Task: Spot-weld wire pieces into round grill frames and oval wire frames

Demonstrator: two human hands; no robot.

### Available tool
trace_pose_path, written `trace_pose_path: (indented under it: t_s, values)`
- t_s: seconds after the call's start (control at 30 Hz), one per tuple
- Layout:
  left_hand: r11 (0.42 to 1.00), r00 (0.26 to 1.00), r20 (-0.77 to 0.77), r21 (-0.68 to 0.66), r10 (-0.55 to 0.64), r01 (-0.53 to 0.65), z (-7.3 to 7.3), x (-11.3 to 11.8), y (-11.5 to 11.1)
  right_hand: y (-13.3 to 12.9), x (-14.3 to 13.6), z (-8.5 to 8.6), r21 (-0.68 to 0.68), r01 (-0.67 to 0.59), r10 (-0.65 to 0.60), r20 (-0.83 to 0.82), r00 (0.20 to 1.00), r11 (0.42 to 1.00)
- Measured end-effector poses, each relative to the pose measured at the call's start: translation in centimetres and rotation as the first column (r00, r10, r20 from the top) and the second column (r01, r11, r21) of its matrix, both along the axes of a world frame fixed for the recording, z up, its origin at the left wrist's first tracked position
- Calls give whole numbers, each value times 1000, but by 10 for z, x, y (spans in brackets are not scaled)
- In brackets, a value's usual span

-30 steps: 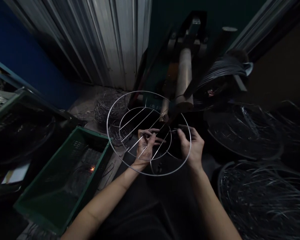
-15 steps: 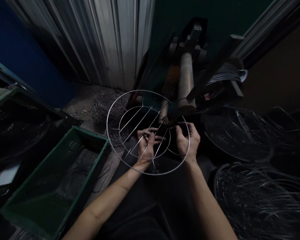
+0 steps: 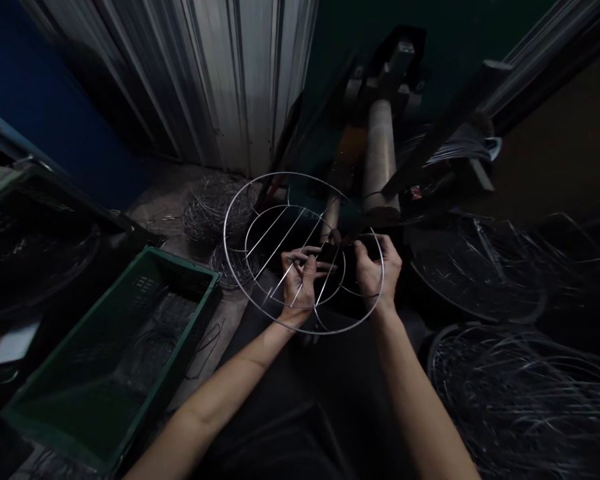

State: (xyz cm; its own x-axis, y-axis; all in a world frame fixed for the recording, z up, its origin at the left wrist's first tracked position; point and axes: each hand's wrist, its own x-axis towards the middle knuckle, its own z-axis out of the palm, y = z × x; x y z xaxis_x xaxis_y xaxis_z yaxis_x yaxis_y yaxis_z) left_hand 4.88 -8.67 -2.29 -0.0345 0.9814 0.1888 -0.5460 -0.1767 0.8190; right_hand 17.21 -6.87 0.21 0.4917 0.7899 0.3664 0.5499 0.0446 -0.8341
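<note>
Versus half second earlier: silver round wire rack (image 3: 280, 243) sits slightly higher, farther right in view. Rack lies lower left of grey metal cylinder (image 3: 379, 153), face tilted up toward wearer; straight bars run near-left to far-right. Left hand (image 3: 307, 291) curls among bars, right hand (image 3: 373, 271) at right rim; exact grips cannot be told.
</note>
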Motion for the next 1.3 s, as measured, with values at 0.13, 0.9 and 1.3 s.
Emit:
trace_pose_path:
  t_s: [0.13, 0.9, 1.3]
  values:
    - [999, 1000, -12, -36, 21, -21, 0, 0, 0, 2, 1, 0, 1, -9, 9, -7, 1000, 1000]
    - [604, 679, 160, -345, -717, 719, 21, -68, 46, -90, 5, -1, -95, -241, 212, -246, 946, 966]
    - [954, 949, -171, -191, -264, 231, 19, -27, 7, -59, -4, -2, 27, -93, 97, -195, 976, 995]
